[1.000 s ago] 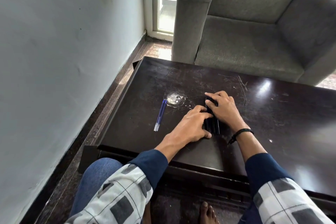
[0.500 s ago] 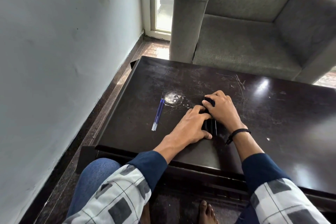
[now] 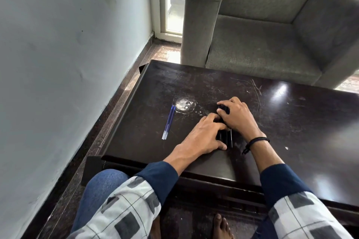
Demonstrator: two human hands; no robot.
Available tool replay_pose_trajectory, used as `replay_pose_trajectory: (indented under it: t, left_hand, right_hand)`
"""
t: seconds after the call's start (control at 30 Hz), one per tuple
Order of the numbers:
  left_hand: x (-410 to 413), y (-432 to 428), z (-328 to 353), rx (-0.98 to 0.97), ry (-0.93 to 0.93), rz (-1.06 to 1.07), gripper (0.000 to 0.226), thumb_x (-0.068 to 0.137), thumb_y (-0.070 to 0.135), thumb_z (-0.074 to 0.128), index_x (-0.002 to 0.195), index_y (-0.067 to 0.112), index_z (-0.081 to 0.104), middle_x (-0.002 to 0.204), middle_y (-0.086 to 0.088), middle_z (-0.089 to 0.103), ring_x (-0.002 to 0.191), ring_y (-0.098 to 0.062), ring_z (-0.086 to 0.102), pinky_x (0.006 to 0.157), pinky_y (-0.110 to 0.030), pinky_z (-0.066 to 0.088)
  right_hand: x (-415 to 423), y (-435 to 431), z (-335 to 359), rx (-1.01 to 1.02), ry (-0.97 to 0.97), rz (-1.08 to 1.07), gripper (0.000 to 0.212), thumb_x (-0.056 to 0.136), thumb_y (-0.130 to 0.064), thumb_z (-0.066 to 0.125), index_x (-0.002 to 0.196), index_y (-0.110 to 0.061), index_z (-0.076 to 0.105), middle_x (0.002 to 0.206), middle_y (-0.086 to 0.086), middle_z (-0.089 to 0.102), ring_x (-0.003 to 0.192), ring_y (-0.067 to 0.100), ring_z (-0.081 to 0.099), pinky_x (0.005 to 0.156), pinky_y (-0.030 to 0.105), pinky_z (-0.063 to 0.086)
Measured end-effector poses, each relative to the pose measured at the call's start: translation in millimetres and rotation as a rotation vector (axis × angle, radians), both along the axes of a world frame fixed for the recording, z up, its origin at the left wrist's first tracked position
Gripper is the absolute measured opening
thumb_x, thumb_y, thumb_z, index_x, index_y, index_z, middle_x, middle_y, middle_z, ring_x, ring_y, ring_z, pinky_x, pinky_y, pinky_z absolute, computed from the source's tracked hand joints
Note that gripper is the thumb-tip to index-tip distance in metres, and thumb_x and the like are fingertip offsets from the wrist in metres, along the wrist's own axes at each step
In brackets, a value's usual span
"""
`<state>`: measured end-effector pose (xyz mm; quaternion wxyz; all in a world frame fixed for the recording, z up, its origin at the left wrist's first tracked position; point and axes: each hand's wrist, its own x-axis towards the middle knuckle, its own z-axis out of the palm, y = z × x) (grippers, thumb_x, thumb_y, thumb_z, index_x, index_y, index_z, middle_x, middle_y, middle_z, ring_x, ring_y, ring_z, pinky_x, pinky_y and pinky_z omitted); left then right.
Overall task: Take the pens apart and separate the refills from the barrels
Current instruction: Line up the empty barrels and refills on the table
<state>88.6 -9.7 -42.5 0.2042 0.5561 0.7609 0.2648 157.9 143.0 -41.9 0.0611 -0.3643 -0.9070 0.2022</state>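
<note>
Little has shifted over the past second: both hands stay pressed on a cluster of black pens (image 3: 225,137) on the dark table (image 3: 291,122). Left hand (image 3: 204,134) fingers curl over the barrels; right hand (image 3: 236,115) grips their far ends. Two blue refills (image 3: 168,122) lie side by side, left of the hands.

Two thin blue plastic refills (image 3: 169,122) lie side by side on the dark glossy wooden tabletop (image 3: 291,122). A cluster of black pen barrels (image 3: 225,137) sits under two hands, mostly hidden, so their number cannot be told. One grey fabric armchair (image 3: 272,35) stands beyond.
</note>
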Motion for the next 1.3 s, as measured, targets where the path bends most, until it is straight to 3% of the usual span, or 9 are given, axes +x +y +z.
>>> replay_pose_trajectory:
  t: [0.53, 0.73, 0.93, 1.07, 1.3]
  left_hand:
    - [11.8, -11.0, -0.9, -0.013, 0.035, -0.07, 0.064, 0.072, 0.04, 0.086, 0.129, 0.03, 0.061, 0.133, 0.0, 0.039, 0.124, -0.019, 0.036, 0.107, -0.033, 0.04]
    - [6.6, -11.7, 5.9, -0.041, -0.011, -0.08, 0.075, 0.069, 0.047, 0.086, 0.136, 0.037, 0.055, 0.135, 0.004, 0.039, 0.126, -0.015, 0.034, 0.106, -0.03, 0.036]
    - [-25.6, -9.9, 14.8, -0.027, -0.004, 0.056, 0.061, 0.078, 0.049, 0.079, 0.134, 0.033, 0.058, 0.124, 0.003, 0.05, 0.124, -0.018, 0.04, 0.11, -0.034, 0.034]
    - [-45.7, -14.1, 20.1, -0.001, 0.051, 0.162, 0.053, 0.086, 0.044, 0.074, 0.134, 0.03, 0.058, 0.129, 0.004, 0.052, 0.13, -0.017, 0.038, 0.107, -0.029, 0.03]
    - [-75.4, -18.2, 40.4, -0.028, 0.112, 0.313, 0.048, 0.091, 0.042, 0.068, 0.136, 0.033, 0.055, 0.136, 0.004, 0.05, 0.132, -0.021, 0.036, 0.109, -0.037, 0.032]
  right_hand:
    - [13.9, -2.9, 8.0, -0.007, -0.097, -0.001, 0.029, 0.097, -0.042, 0.058, 0.124, -0.034, 0.065, 0.124, -0.002, 0.054, 0.116, 0.028, 0.058, 0.091, 0.043, 0.051]
    - [19.0, 0.5, 10.9, -0.02, 0.002, -0.054, 0.036, 0.097, -0.047, 0.058, 0.132, -0.041, 0.061, 0.114, -0.004, 0.057, 0.111, 0.027, 0.061, 0.089, 0.042, 0.052]
    - [22.2, 8.3, 10.6, -0.013, 0.081, -0.152, 0.031, 0.098, -0.041, 0.061, 0.126, -0.029, 0.067, 0.104, -0.002, 0.061, 0.101, 0.026, 0.063, 0.086, 0.037, 0.05]
    - [20.9, 8.6, 11.1, -0.019, 0.072, -0.155, 0.032, 0.098, -0.041, 0.06, 0.126, -0.027, 0.067, 0.109, 0.0, 0.063, 0.103, 0.025, 0.063, 0.086, 0.036, 0.049]
    - [22.1, 9.8, 13.4, -0.029, 0.105, -0.159, 0.033, 0.098, -0.042, 0.06, 0.125, -0.025, 0.067, 0.114, 0.001, 0.064, 0.105, 0.026, 0.063, 0.083, 0.033, 0.043]
